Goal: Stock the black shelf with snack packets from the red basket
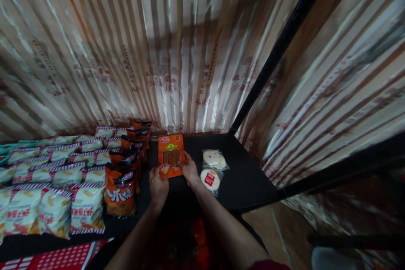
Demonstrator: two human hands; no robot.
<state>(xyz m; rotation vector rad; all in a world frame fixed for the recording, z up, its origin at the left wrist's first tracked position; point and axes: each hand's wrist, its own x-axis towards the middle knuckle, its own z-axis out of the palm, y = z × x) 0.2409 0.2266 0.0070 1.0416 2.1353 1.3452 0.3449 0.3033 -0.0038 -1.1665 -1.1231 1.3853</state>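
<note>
An orange flat snack packet with a window showing brown contents is held between both hands over the black shelf. My left hand grips its lower left corner, thumb on the front. My right hand pinches its lower right edge. To the right lie two clear packs of round white crackers, one behind the other. Left of my hands stands a row of orange and black snack bags.
Rows of white, red and blue snack bags fill the shelf's left side. A red plastic basket is at the lower left. Behind hangs a pleated printed curtain, with a slanting black pole at the right.
</note>
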